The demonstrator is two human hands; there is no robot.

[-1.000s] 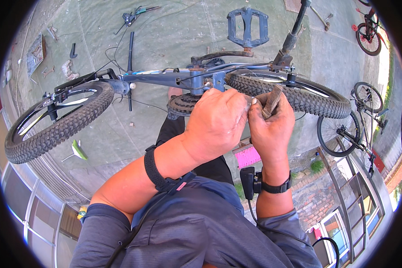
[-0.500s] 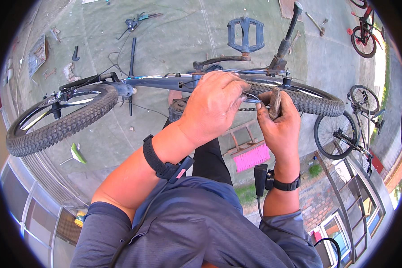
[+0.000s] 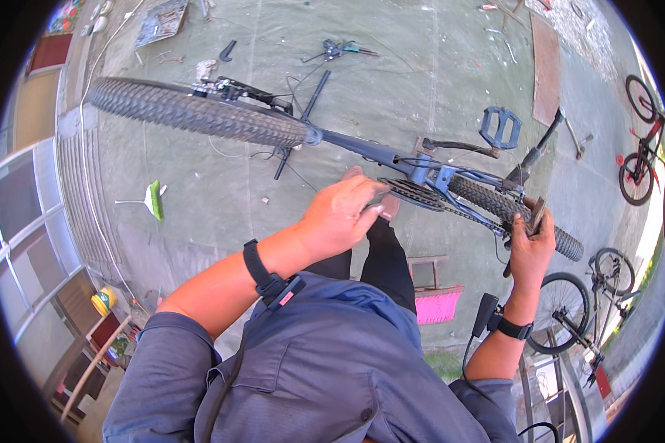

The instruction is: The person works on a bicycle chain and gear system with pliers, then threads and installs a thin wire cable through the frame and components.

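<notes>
Looking down from head height: blue bicycle (image 3: pixel 362 148) lies across the view on the concrete floor (image 3: pixel 391 66), its long axis running from upper left to lower right. Front tyre (image 3: pixel 192 112) at the left end, rear tyre (image 3: pixel 510 214) at the right end.

Left hand (image 3: pixel 341 218): fingers curled, fingertips reaching toward the chainring (image 3: pixel 414 193) near the middle of the frame. Touching or just short of it, cannot tell. Whether it grips anything is not visible; nothing shows between the fingers.

Right hand (image 3: pixel 530 247): closed around a small dark flat tool (image 3: pixel 536 215), held upright just beside the rear tyre, by the chain (image 3: pixel 469 215). Tool seems to touch the tyre side; contact point hidden by the fingers.

Relation that matters: drivetrain lies ahead of and between the two hands. Left hand is nearer the chainring, right hand nearer the rear hub end. Both hands sit on the near side of the frame.

Surroundings: crank with blue pedal (image 3: pixel 499 127) sticks out on the far side. Loose tools (image 3: pixel 340 50) lie well apart on the floor beyond the frame. Pink mat (image 3: pixel 437 306) near the feet. Other bicycles (image 3: pixel 639 166) stand at the right edge. Open floor remains on the far side; the near side is crowded by the person's legs.
</notes>
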